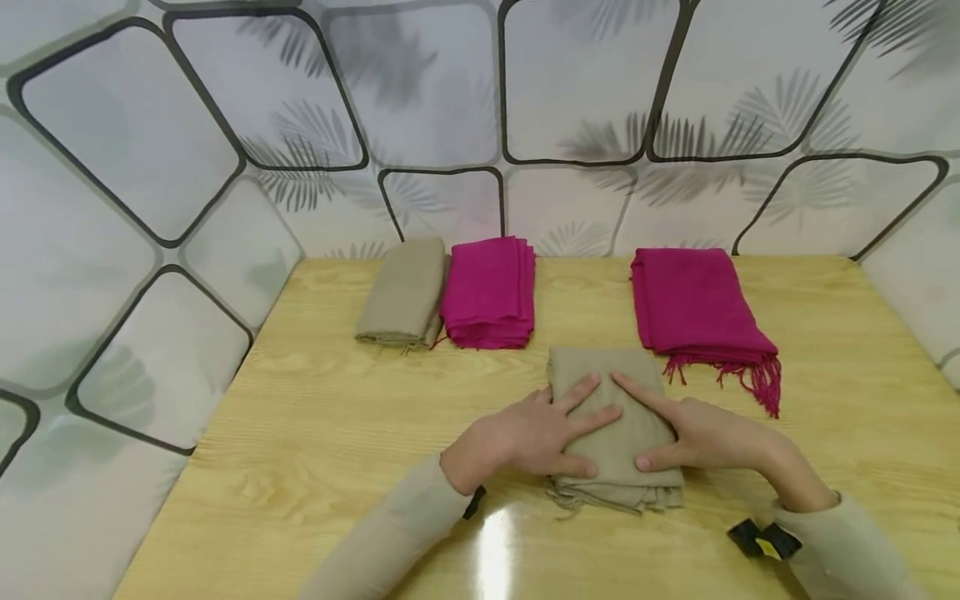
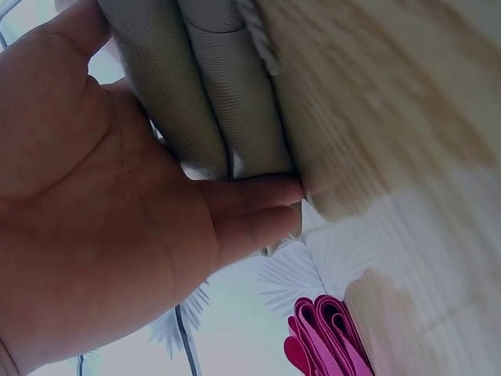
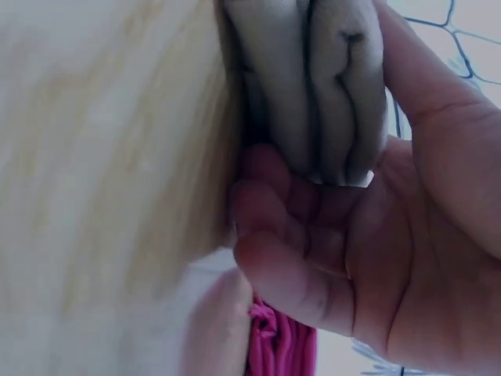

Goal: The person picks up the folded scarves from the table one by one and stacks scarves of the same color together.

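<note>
Beige sleeves (image 1: 397,527), left fingers (image 1: 597,421) and right fingers (image 1: 645,395) spread apart, touching folded tan cloth (image 1: 618,446)

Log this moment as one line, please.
Left hand: touches near beige cloth | Right hand: touches same | Others: far beige cloth, left pink cloth, right pink cloth

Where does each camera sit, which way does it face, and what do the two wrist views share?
Head: worn on the head, facing forward and down at the table; the sleeves, left hand and right hand show.
Left wrist: on that wrist, facing the folded edge of the beige cloth beneath both hands; the left hand's palm side shows.
Right wrist: on that wrist, facing the same cloth's opposite edge; the right hand's palm side shows.
Shared: both wrist views show beige folds, wooden tabletop and some pink cloth.
</note>
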`<state>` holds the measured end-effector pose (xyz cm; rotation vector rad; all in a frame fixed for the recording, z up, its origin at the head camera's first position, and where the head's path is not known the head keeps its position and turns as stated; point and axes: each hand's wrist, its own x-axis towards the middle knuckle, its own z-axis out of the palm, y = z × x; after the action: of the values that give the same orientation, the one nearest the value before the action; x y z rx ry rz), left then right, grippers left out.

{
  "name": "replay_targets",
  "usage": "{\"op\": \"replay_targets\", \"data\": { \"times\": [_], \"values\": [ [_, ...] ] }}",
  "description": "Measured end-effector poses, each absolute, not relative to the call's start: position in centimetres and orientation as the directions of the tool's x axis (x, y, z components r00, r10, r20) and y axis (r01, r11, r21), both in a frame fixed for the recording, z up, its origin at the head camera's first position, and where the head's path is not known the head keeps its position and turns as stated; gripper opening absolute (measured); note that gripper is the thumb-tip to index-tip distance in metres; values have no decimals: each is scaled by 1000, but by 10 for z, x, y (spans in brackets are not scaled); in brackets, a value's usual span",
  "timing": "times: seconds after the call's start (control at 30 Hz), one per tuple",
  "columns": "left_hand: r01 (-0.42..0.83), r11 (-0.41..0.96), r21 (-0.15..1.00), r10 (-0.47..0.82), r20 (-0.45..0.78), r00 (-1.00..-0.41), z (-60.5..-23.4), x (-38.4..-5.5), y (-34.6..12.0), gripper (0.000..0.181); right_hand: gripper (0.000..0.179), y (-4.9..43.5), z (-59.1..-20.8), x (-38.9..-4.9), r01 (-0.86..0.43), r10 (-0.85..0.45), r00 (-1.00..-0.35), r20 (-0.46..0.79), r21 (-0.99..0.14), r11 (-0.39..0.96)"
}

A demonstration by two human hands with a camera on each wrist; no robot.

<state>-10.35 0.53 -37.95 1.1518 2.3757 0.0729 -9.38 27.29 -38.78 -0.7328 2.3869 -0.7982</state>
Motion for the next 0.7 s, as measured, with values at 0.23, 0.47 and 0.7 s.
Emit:
{"op": "replay_targets", "data": {
  "times": [0.23,0.47,0.7],
  "values": [
    [720,664,201,725,-406,-556,-367,-112,20,76,96,292,-375,-96,-301,-586,-757,-290,-642,705],
    [656,744,130,666,-238,-707,-352,-135,22,80,91,307,-359,-104,-301,-558,-798,-227,-651,696],
    [595,715,366,665,-94,-741,-347,-176,35,70,83,325,-346,-139,-369,-514,-853,-91,-593,716]
  ]
}}
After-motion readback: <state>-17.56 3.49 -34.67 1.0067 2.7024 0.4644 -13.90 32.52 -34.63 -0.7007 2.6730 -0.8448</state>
